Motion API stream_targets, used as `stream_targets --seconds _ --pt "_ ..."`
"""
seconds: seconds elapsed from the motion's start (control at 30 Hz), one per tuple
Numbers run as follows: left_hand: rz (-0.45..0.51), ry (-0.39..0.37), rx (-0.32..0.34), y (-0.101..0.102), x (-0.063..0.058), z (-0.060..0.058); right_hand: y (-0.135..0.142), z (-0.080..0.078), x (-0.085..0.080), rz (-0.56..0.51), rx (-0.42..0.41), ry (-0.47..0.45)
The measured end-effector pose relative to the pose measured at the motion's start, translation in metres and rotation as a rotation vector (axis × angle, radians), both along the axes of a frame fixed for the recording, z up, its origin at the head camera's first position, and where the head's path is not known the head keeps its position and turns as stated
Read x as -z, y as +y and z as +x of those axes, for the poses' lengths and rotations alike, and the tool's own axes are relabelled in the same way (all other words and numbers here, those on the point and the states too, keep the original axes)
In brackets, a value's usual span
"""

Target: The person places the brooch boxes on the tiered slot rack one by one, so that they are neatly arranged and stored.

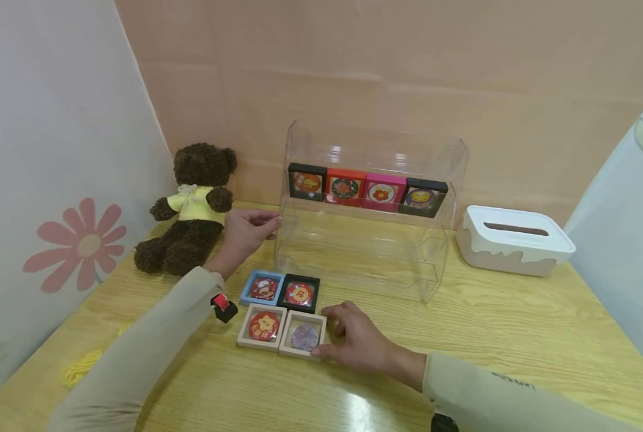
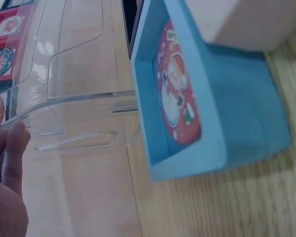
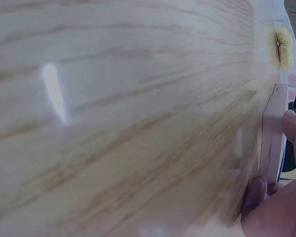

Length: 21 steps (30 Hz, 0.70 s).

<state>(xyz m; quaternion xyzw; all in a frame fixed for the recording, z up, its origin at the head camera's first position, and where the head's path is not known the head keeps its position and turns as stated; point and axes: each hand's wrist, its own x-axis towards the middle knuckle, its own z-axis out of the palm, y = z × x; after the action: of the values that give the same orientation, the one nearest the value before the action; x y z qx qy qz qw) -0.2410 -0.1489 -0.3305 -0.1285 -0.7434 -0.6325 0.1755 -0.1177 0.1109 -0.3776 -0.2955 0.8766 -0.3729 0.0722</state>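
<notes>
My left hand (image 1: 248, 231) pinches the left side panel of a clear acrylic display rack (image 1: 354, 234) between thumb and fingers. In the left wrist view, that panel's edge runs into the fingertips. Four-square on the table lie a light blue badge frame (image 1: 262, 288), a black badge frame (image 1: 299, 293), and two cream ones. With thumb and fingers at its right corners, my right hand (image 1: 361, 342) holds the cream frame with a purple-grey badge (image 1: 304, 337). Left of it lies the cream frame with a red star badge (image 1: 263, 326).
On the rack's upper shelf stands a row of black, red and pink badge frames (image 1: 382, 193). A brown teddy bear (image 1: 194, 210) in yellow sits left of the rack. A white-lidded tissue box (image 1: 516, 240) stands to the right. Yellow cord (image 1: 84, 366) lies by the left forearm.
</notes>
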Motion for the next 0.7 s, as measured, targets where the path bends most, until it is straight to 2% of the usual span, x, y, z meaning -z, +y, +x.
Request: stream_targets --seconds 0.27,0.53,0.7 --pt "0.014 -0.005 0.014 -0.003 0.001 -0.001 0.002 0.001 -0.001 -0.015 -0.018 -0.022" --pt "0.016 -0.012 0.036 -0.003 -0.002 0.002 0.010 0.003 -0.001 -0.109 -0.035 -0.074" --pt "0.004 -0.017 0.039 -0.004 -0.002 0.002 0.016 0.003 -0.002 -0.128 -0.055 -0.100"
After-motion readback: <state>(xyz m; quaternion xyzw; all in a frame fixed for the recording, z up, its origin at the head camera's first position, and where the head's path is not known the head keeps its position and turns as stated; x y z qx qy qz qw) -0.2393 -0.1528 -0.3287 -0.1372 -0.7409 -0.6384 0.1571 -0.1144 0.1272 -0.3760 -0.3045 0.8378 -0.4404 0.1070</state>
